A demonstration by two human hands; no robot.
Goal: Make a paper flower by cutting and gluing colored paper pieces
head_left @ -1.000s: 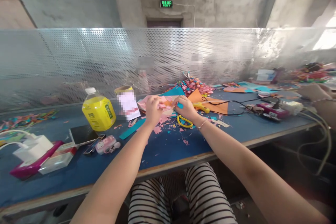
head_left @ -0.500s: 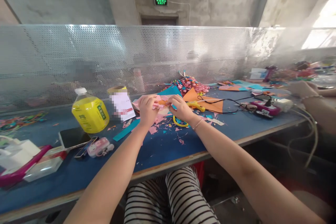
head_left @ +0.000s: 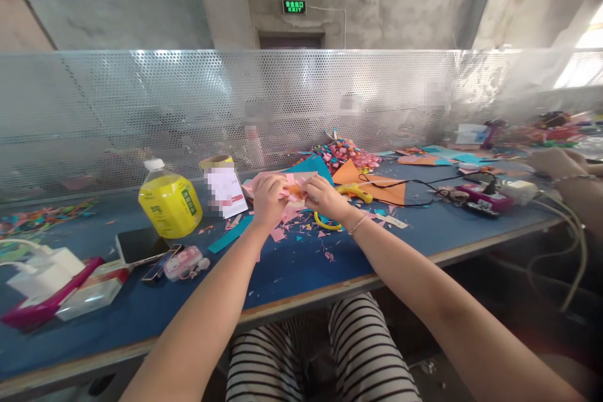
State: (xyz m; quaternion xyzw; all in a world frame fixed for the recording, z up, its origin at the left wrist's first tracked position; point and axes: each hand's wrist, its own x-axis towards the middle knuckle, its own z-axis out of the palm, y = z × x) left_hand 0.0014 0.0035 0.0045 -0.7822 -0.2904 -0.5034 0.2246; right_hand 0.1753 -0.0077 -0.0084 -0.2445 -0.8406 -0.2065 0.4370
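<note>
Between my hands is a small folded piece of orange and pink paper [head_left: 294,190], held above the scrap-strewn table. My left hand [head_left: 270,196] pinches its left end, and my right hand [head_left: 323,195] grips the right end with the fingers bent. The fingers hide much of its shape. Just right of my right hand lies a yellow-handled tool [head_left: 355,192], with a yellow loop [head_left: 326,222] below the wrist. Orange paper sheets [head_left: 372,183] and a blue sheet [head_left: 320,168] lie behind. A blue paper strip [head_left: 230,234] rests left of my left wrist.
A yellow bottle [head_left: 170,204], a phone [head_left: 140,245] and a power strip [head_left: 51,298] stand to the left. A heap of colourful folded pieces [head_left: 346,156] sits by the perforated screen [head_left: 198,94]. Another person's hands [head_left: 556,166] are at the far right, near a cable-laden power strip [head_left: 487,196].
The view has shifted slightly, so the table's contents sit a little further right. My hands stay together on the paper, with the fingers moved slightly. My knees have spread apart.
</note>
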